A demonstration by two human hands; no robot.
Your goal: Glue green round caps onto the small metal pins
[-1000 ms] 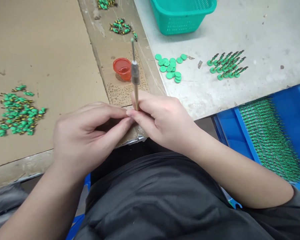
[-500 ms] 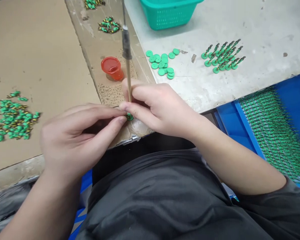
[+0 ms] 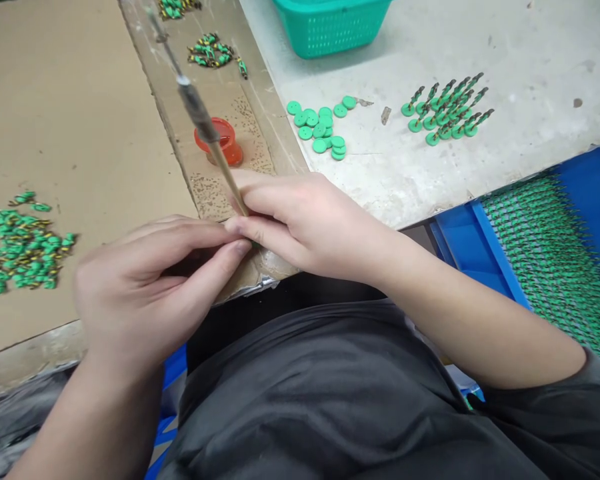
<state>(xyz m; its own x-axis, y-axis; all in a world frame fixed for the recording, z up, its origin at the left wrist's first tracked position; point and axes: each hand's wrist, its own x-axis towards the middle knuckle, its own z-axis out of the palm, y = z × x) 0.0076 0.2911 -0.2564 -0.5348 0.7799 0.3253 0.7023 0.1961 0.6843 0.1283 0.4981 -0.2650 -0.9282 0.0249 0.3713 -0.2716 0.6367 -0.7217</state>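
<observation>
My right hand (image 3: 310, 223) grips a thin stick-like tool (image 3: 200, 110) with a wooden shaft, a dark collar and a slim needle-like far end. The tool slants up to the left, and its lower end is hidden by my fingers. Thumb and forefinger of my left hand (image 3: 145, 293) pinch a small green piece (image 3: 255, 245) at the table's front edge, mostly covered by the fingertips. Both hands meet there, fingertips almost touching. Just behind them stands a small red cup (image 3: 233, 155) with liquid in it, partly behind the tool.
Loose green button-like discs (image 3: 307, 119) lie on the pale tabletop. Right of them, figures on green discs (image 3: 445, 120) stand grouped. Small green, yellow and brown figures (image 3: 27, 250) are heaped at left. A green basket (image 3: 330, 33) sits at the back; a blue tray (image 3: 500, 247) holds rows of green pieces.
The tool has swung from nearly upright to a leftward slant. The green piece is now more covered by my fingers. The whole view has shifted slightly.
</observation>
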